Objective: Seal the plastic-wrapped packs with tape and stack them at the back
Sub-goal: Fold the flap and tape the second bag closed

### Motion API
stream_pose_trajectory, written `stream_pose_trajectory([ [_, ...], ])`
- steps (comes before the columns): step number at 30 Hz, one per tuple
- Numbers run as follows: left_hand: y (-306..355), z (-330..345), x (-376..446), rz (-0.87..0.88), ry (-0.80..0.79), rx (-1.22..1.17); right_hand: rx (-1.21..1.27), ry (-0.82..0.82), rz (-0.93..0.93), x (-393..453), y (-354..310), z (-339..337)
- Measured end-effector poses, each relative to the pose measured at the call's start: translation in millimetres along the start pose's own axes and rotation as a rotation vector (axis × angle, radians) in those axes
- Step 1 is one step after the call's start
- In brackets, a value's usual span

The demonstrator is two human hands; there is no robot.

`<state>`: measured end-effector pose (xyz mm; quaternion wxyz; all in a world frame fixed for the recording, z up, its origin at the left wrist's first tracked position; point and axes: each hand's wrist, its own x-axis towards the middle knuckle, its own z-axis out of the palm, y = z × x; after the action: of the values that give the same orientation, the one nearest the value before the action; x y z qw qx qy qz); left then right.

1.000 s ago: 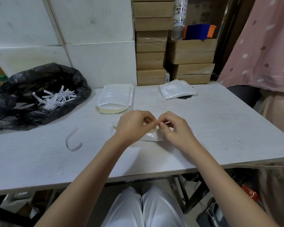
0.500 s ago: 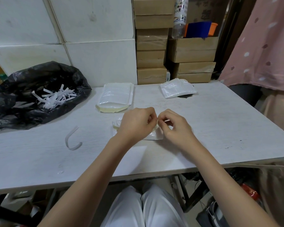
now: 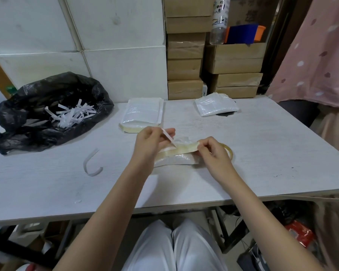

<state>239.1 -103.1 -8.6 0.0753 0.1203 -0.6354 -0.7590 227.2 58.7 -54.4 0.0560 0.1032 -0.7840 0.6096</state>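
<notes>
Left hand (image 3: pixel 152 142): fingers curled, pinching a white backing strip (image 3: pixel 168 138) peeled up from the tape (image 3: pixel 181 149). Right hand (image 3: pixel 211 151): fingers curled, pinching the tape's right end, just left of a tape roll (image 3: pixel 229 151) partly hidden behind it. Tape stretched between both hands, above a pack (image 3: pixel 177 160) lying on the surface (image 3: pixel 262 153) near centre. Stack of packs (image 3: pixel 142 114) at back centre; another pack (image 3: pixel 216 106) at back right. Black bag (image 3: pixel 47 112) with white strips (image 3: pixel 72 114) at left. Loose curled strip (image 3: pixel 92 165) on surface, left of hands.
</notes>
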Motion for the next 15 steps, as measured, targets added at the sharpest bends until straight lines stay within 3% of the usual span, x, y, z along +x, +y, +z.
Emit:
stream_pose_trajectory([
  [4,8,-25,-1,-0.199,-0.101,-0.639,0.007,0.04,0.034,0,6,9],
  [6,12,-35,-1,-0.237,-0.097,-0.806,-0.007,0.043,0.011,0,6,13],
  [11,22,-62,-3,-0.279,-0.154,-0.746,-0.078,0.055,-0.031,-4,2,17],
  [15,27,-93,2,-0.266,-0.079,-0.658,-0.069,0.072,-0.033,-8,2,18],
])
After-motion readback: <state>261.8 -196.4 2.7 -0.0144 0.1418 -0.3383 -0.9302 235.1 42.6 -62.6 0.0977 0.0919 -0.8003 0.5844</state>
